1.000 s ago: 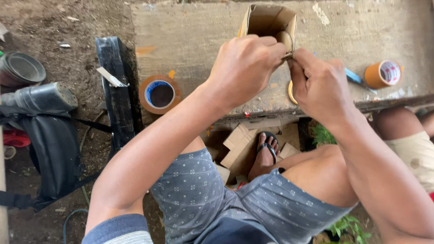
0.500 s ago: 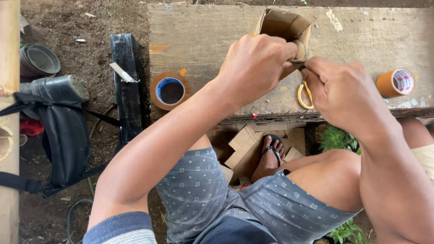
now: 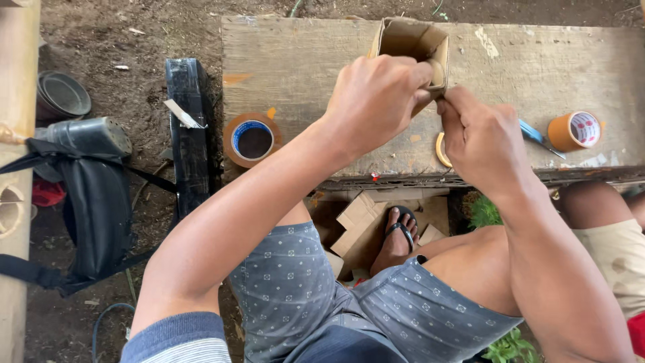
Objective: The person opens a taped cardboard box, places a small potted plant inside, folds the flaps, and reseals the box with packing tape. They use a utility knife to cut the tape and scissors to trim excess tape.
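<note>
A small open brown cardboard box (image 3: 410, 42) stands above the wooden board (image 3: 302, 60), its mouth towards me. My left hand (image 3: 377, 101) grips its near right wall from the left. My right hand (image 3: 478, 141) pinches the same edge of the box from the right, fingertips meeting the left hand's. A roll of brown tape (image 3: 250, 138) lies flat at the board's left edge. Partly hidden behind my right hand lies another tape ring (image 3: 441, 149).
An orange tape roll (image 3: 574, 130) and a blue-handled tool (image 3: 534, 136) lie on the board's right. A black bar (image 3: 190, 134), dark bag (image 3: 94, 202) and metal bowl (image 3: 62, 97) sit on the dirt at left. Cardboard pieces (image 3: 359, 222) lie by my sandalled foot. Another person's leg (image 3: 605, 228) is at right.
The view has shifted, so box and hands sit a little further right in frame. Both hands keep their hold on the box's edge; the grip looks unchanged.
</note>
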A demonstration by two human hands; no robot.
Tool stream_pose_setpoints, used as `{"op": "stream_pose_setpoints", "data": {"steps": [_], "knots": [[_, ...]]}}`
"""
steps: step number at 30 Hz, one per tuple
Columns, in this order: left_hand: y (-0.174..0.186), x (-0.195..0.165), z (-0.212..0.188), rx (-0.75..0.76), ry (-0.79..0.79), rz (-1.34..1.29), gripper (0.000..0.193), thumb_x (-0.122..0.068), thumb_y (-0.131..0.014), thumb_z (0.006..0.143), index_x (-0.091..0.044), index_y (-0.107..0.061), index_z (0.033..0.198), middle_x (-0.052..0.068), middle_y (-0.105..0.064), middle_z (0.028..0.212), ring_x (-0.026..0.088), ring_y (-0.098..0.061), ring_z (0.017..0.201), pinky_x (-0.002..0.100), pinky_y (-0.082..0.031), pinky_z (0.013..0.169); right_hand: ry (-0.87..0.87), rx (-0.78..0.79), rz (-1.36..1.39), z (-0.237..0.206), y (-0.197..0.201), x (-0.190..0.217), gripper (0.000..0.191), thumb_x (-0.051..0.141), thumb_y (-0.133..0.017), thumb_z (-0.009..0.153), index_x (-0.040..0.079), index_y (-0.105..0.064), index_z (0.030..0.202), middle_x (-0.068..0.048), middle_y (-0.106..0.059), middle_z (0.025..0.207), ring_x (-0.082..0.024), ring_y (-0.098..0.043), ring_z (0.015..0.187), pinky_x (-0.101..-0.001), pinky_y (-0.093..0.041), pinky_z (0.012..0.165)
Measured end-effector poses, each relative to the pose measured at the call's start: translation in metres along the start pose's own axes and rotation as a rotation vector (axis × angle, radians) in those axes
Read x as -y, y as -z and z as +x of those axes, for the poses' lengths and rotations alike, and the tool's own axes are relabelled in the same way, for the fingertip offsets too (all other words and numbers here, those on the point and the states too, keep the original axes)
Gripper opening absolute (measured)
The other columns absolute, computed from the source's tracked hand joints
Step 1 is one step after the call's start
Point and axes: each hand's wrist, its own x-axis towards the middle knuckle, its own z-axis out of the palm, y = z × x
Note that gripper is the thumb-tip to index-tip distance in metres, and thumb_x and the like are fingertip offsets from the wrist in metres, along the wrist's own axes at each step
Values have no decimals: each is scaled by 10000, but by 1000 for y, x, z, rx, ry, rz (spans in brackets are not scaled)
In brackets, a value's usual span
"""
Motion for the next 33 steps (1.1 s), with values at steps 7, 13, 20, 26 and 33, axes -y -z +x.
{"op": "stream_pose_setpoints", "data": {"steps": [7, 13, 20, 26, 33], "knots": [[5, -5, 0, 201, 45, -24, 463, -148, -697, 930, -113, -598, 1381, 82, -666, 833, 309, -668, 671, 466, -511, 541, -9, 36, -29, -2, 8, 7, 98, 83, -623, 1059, -11, -650, 1061, -259, -628, 768, -443, -645, 695, -479, -490, 600], [4, -1, -7, 80, -154, 124, 333, -194, -701, 954, -153, -671, 1283, 35, -640, 899, 259, -688, 762, 423, -539, 589, -1, -19, -1, -3, 0, 7, 103, 75, -620, 1056, -8, -629, 995, -261, -615, 763, -450, -636, 701, -490, -479, 602], [5, -1, 1, 141, -220, 245, 379, -155, -665, 924, -177, -698, 1301, 44, -622, 915, 261, -680, 738, 416, -537, 574, -63, 51, -19, -9, 20, 10, 141, 72, -635, 1038, 1, -615, 917, -260, -596, 722, -451, -606, 642, -482, -458, 561], [5, -4, 6, 206, -223, 183, 363, -185, -675, 934, -163, -697, 1296, 52, -623, 874, 284, -668, 710, 436, -529, 569, -57, -8, 58, -14, 14, 5, 112, 77, -622, 1046, -2, -619, 966, -257, -579, 699, -437, -596, 609, -481, -453, 557], [6, -1, 5, 220, -231, 173, 382, -170, -673, 926, -161, -695, 1308, 50, -632, 875, 290, -672, 709, 440, -531, 571, -7, -16, 12, -12, 9, 5, 117, 61, -632, 1044, 4, -618, 944, -263, -586, 720, -456, -614, 670, -499, -458, 582]]}}
